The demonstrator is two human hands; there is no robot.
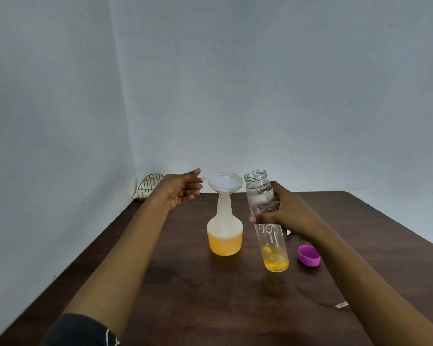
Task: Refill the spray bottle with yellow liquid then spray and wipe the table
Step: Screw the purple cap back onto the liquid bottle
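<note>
1 spray bottle (224,228), uncapped, upright on the surface (210,295), between the two grips, about a third full of yellow liquid. 1 white funnel (225,182) sits in its neck. Left grip (181,189): fingers straight, holding nothing, fingertips just beside the funnel's side tab; contact unclear. Right grip (283,213): fingers curled round the middle of 1 clear bottle (273,248), open-topped, slightly tilted, a little yellow liquid at the bottom. 1 purple cap (308,255) lies below the right grip's wrist. 1 wire rack (148,187) stands behind the left grip, at the wall.
</note>
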